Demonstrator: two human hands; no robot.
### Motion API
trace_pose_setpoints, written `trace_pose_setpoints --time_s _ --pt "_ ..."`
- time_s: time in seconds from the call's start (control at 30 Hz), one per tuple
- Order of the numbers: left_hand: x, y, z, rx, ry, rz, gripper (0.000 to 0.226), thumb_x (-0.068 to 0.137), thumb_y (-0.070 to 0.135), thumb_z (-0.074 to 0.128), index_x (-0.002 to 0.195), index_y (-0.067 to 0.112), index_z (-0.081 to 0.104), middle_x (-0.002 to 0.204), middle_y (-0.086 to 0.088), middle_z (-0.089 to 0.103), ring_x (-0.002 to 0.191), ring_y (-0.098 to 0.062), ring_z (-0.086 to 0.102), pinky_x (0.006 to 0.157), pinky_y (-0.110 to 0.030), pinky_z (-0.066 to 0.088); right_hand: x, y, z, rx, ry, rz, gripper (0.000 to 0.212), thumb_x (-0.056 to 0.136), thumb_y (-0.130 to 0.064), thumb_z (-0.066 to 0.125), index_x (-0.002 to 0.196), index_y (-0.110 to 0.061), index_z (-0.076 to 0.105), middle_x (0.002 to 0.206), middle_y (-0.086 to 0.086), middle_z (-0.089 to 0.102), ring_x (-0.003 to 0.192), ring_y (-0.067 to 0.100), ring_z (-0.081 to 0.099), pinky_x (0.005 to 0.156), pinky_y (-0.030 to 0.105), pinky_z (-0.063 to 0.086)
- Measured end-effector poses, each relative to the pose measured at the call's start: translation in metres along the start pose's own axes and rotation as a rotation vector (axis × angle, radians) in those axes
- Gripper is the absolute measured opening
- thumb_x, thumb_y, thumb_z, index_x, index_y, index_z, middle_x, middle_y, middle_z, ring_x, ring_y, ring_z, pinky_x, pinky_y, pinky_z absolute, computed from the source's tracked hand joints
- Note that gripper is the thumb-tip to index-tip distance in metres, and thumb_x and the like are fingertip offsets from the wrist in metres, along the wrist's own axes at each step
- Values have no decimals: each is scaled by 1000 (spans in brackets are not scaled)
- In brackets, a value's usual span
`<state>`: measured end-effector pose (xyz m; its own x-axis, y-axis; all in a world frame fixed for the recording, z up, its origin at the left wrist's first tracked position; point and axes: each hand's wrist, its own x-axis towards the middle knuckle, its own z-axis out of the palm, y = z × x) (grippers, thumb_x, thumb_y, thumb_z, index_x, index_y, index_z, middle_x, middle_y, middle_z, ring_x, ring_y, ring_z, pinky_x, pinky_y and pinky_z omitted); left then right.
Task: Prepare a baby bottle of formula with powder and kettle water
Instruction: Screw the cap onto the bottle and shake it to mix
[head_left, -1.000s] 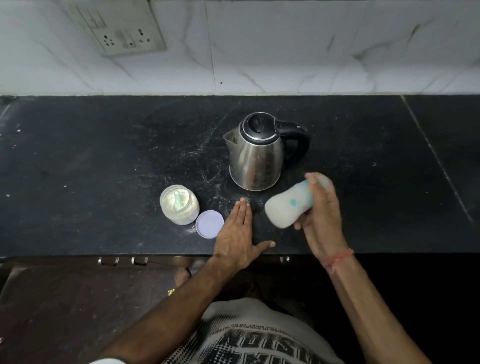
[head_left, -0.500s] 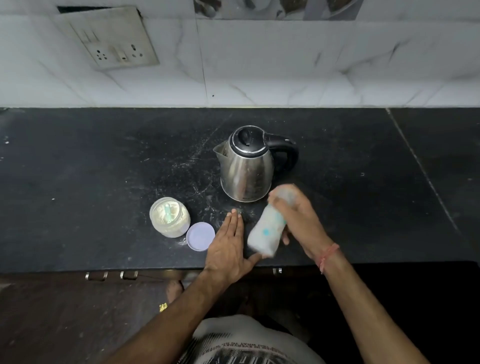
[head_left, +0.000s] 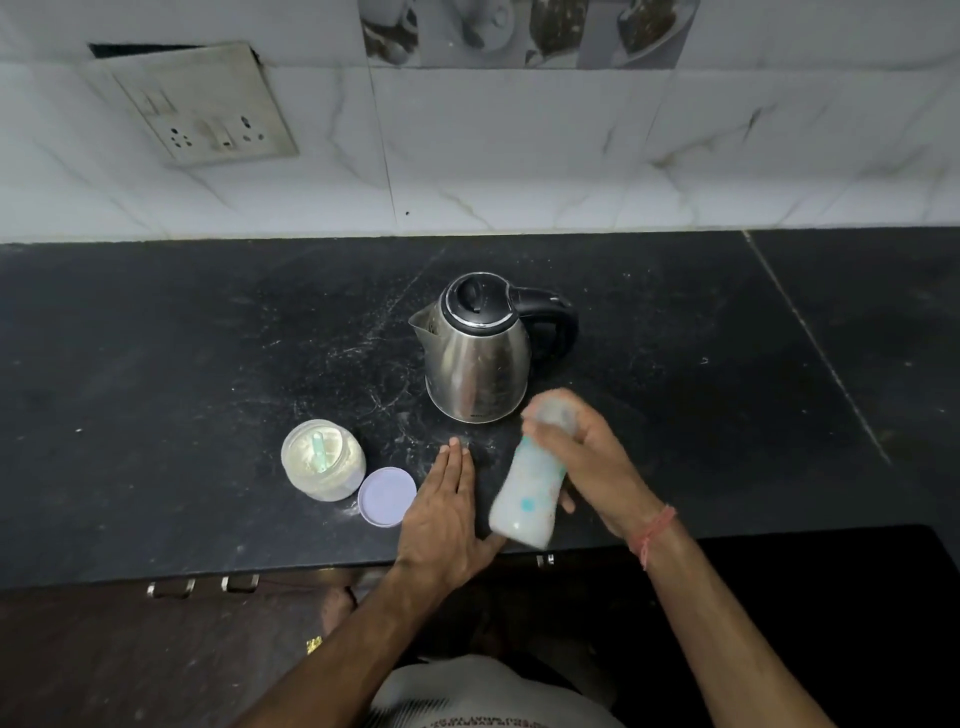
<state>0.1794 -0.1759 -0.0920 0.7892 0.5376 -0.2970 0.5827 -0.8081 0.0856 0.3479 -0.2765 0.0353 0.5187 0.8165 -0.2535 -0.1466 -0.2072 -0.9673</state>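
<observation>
My right hand (head_left: 587, 457) grips a baby bottle (head_left: 530, 488) full of milky white liquid, held above the front of the black counter (head_left: 156, 364). The bottle is motion-blurred and tilted, its base toward me and its top end inside my fist. My left hand (head_left: 441, 509) lies flat on the counter with straight fingers, just left of the bottle. A steel kettle (head_left: 478, 358) with a black lid and handle stands behind both hands. An open jar of formula powder (head_left: 322, 460) with a green scoop inside sits to the left, its lilac lid (head_left: 387, 496) lying beside it.
A white tiled wall with a switch and socket plate (head_left: 197, 109) rises behind the counter. The counter's front edge runs just below my hands, with drawer handles (head_left: 202, 586) under it. A seam crosses the counter at the right.
The bottle has swung from pointing up to the right to hanging base-down toward me, and stays blurred. My left hand has stayed flat on the counter. The camera has tipped upward.
</observation>
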Motion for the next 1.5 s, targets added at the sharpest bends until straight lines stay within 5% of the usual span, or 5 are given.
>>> trace_pose_setpoints --time_s 0.2,0.4,0.7,1.2,1.5 --pt "-4 3 -13 -19 -39 -15 132 84 90 5 177 -1 -9 186 -19 -20 176 -28 -16 141 -36 -11 1 -2 -3 -50 -33 25 25 95 -41 73 110 -21 67 81 8 69 56 23 59 35 23 36" --pt "-8 4 -17 -50 -41 -18 129 101 90 41 178 -3 -6 188 -20 -14 176 -30 -13 142 -37 -8 5 -3 0 -64 2 49 13 108 -29 69 109 -17 65 77 5 68 56 27 57 34 23 35" --pt "-3 0 -10 -105 -2 -29 131 96 96 27 178 -2 -5 187 -14 -13 176 -28 -12 143 -39 -7 10 -4 1 62 134 19 22 105 -39 69 108 -18 64 72 7 68 53 29 53 33 24 35" --pt "-1 -2 -6 -6 -28 23 132 78 82 -10 176 -6 -9 186 -27 -16 176 -35 -13 143 -43 -5 7 -7 -2 -193 -174 72 22 105 -38 72 114 -19 64 80 8 71 51 23 53 35 24 36" --pt "-2 3 -5 -28 -18 -39 130 99 93 34 177 -2 -10 187 -21 -17 176 -31 -14 142 -40 -8 6 4 -23 -52 13 52 21 110 -42 65 113 -21 65 79 17 64 45 17 47 37 25 35"
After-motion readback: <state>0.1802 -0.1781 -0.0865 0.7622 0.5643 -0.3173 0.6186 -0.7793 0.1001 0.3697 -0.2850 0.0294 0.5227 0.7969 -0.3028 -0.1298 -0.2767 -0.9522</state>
